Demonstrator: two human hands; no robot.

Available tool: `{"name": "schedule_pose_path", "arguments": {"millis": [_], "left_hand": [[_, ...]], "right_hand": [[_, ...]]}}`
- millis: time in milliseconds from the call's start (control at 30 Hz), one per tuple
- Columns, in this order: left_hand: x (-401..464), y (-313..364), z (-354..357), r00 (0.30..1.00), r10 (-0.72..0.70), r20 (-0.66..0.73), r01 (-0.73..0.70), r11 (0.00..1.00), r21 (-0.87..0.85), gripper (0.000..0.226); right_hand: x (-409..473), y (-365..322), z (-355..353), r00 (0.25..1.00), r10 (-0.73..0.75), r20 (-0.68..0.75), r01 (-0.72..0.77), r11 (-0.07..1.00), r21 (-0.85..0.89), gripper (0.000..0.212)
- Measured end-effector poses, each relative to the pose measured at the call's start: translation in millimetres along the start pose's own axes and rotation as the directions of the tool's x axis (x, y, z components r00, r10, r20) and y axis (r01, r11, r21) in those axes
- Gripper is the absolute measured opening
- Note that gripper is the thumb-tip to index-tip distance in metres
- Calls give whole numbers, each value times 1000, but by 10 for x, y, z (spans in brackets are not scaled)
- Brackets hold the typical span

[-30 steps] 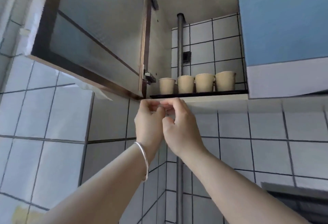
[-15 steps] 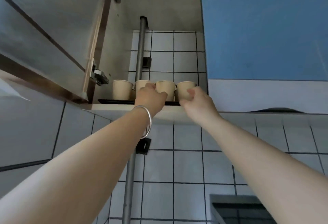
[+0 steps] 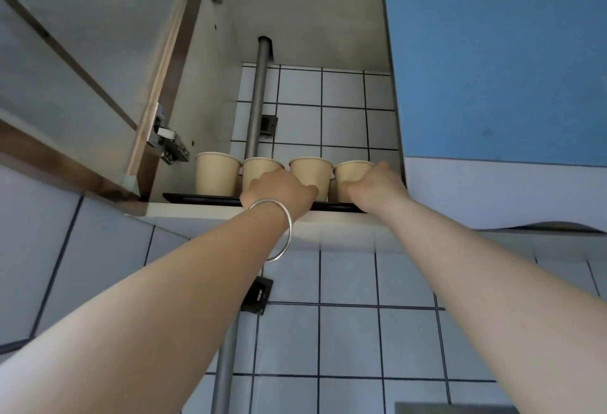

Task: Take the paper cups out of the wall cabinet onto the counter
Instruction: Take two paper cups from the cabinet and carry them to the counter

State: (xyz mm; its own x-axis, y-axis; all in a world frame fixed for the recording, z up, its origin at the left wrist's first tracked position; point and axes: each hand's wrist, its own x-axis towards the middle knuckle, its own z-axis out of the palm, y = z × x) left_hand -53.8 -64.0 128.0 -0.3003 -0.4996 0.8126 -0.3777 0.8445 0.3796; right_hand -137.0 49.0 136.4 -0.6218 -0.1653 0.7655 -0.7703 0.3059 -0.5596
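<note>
Left grip (image 3: 279,192) on second cup (image 3: 259,167), right grip (image 3: 376,185) on fourth cup (image 3: 351,174)

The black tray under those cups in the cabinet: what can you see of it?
Only the front edge of the black tray shows: a thin, dark, flat strip lying level on the cabinet's bottom shelf. Four tan paper cups stand on it in a row. The left hand and right hand hide parts of it; its material is unclear.

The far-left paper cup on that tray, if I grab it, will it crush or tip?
The far-left paper cup looks thin-walled, so it probably dents under a firm squeeze. It tapers to a narrower base, so a nudge near the rim could tip it. It likely slides easily on the black tray.
</note>
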Motion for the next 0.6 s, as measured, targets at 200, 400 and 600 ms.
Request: {"name": "schedule_pose_path", "arguments": {"millis": [200, 400, 600], "left_hand": [[13, 70, 29, 999, -45, -16, 46, 998, 36, 36], [-15, 165, 65, 995, -98, -15, 98, 995, 7, 42], [-75, 211, -53, 988, -99, -114, 77, 980, -182, 64]], "right_hand": [[152, -12, 67, 995, 74, 74, -70, 996, -49, 88], [203, -16, 111, 996, 71, 63, -73, 996, 41, 90], [175, -89, -4, 1000, -13, 25, 6, 966, 257, 83]]}}
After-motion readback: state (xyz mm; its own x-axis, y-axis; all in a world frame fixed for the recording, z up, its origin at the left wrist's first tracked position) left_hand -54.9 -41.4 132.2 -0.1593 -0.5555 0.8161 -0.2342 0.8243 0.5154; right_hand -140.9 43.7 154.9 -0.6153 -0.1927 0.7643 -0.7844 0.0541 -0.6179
